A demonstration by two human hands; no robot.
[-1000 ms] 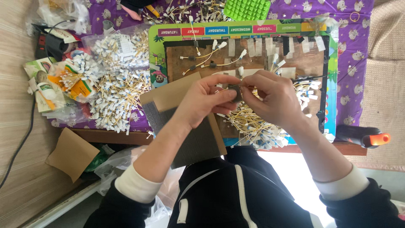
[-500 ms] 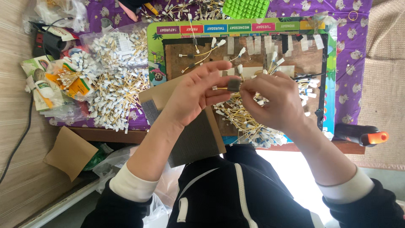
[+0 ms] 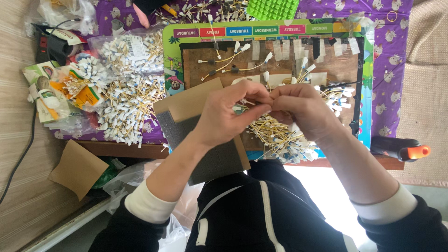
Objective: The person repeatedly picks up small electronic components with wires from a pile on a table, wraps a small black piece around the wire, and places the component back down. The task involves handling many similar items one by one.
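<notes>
You sit at a table draped in a purple patterned cloth (image 3: 396,56). On it lies a colourful mat (image 3: 170,70), and on the mat a brown work board (image 3: 336,70) with strips of tape along its far edge. A cardboard-and-foam pad (image 3: 196,116) leans off the near edge, partly under your left forearm. To the left is a big heap of yellow-wired pieces with white tags (image 3: 126,102), and a smaller pile of the same pieces (image 3: 280,135) sits directly beneath your hands. A black and orange glue gun (image 3: 401,148) rests at the right edge, well apart from your work, and another person's hand (image 3: 142,16) shows at the far side. Your left hand (image 3: 228,114) and right hand (image 3: 303,109) meet above the board, fingertips touching. Both are curled and pressed together in a pinch around one small wired piece (image 3: 242,105). Most of that piece is hidden by your fingers, so I cannot tell exactly how it sits. You seem to be in the middle of fitting or twisting a single piece, ahead of setting it down. From here, the move calls for a steady pinch and a small, controlled motion of the fingertips, held clear of the loose pile below so nothing snags.
</notes>
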